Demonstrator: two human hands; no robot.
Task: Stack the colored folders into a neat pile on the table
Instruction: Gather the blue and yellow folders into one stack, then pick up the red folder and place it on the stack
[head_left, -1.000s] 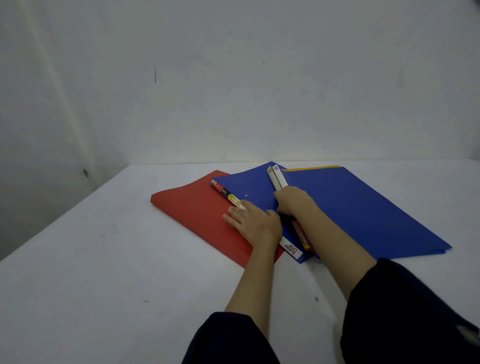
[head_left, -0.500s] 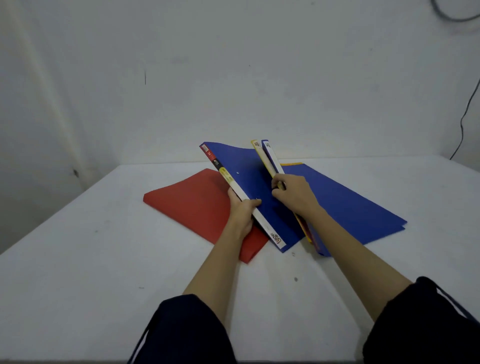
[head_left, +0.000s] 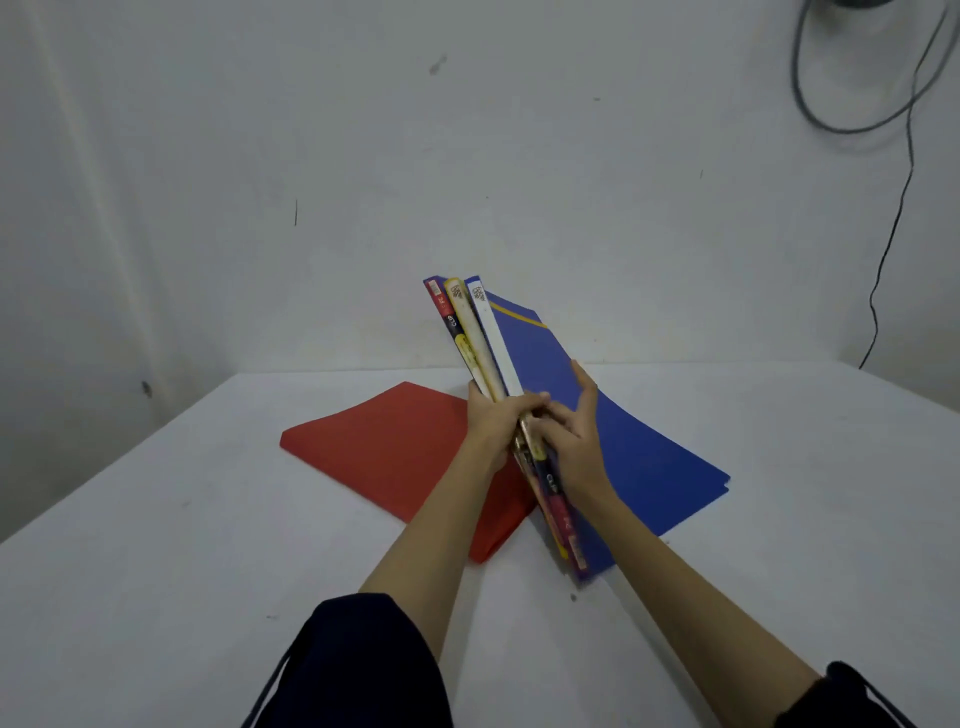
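Observation:
A red folder (head_left: 395, 452) lies flat on the white table (head_left: 156, 597), left of my hands. A bunch of blue folders (head_left: 639, 441), one with a yellow edge, stands on its near corner, tilted up with the labelled spines (head_left: 478, 338) pressed together and pointing away from me. My left hand (head_left: 493, 421) grips the spines from the left. My right hand (head_left: 571, 441) grips them from the right, thumb raised against the blue cover. The lower ends of the spines rest on the table near the red folder's corner.
A white wall rises right behind the table's far edge. A dark cable (head_left: 893, 218) hangs down the wall at the upper right. Bare tabletop surrounds the folders on the left, the right and the near side.
The blue folders were spread apart in my two hands; now both hands have brought their spines together into one bunch, lifted more upright. The red folder has stayed flat.

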